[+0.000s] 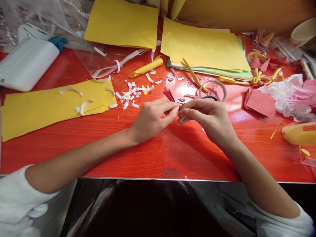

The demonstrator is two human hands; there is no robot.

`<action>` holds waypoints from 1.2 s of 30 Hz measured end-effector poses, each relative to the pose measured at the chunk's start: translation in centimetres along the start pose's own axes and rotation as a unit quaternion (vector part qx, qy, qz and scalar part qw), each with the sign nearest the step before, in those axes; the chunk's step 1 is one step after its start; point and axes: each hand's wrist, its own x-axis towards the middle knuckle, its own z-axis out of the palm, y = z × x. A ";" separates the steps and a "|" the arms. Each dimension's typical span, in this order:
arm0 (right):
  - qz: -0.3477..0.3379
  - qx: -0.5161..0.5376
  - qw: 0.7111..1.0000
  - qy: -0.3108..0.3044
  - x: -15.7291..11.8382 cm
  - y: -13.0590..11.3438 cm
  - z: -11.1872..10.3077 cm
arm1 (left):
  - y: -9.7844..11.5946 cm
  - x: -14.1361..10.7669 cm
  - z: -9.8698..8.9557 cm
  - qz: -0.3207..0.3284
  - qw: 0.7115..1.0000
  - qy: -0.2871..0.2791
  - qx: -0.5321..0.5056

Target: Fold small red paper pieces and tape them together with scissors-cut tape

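Observation:
My left hand [154, 119] and my right hand [207, 119] meet above the red table, thumbs and forefingers pinched together at the fingertips. Whatever sits between them is tiny and mostly covered; a dark reddish sliver shows there. Just behind the left fingertips is a folded dark red paper piece [169, 94]. A roll of pale tape [225, 91] stands behind my right hand, beside a black curved loop [211, 97] partly covered by that hand. Small white paper snippets [128, 94] lie scattered left of my left hand.
Yellow paper strips [49, 107] lie at left, near a white device [27, 64]. Yellow sheets [123, 24] and a stack of coloured paper [204, 46] are at the back. Red paper squares [260, 102], crumpled plastic [286, 93] and a yellow bottle [300, 134] occupy the right.

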 end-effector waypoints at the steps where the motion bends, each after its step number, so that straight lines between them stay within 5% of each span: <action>1: -0.001 -0.002 1.000 0.000 0.0 0.0 0.0 | 0.0 0.0 0.0 -0.009 1.000 -0.001 -0.014; 36: -0.010 -0.036 0.999 0.000 -0.1 0.4 0.2 | 0.1 -0.1 0.1 0.033 0.999 0.001 0.015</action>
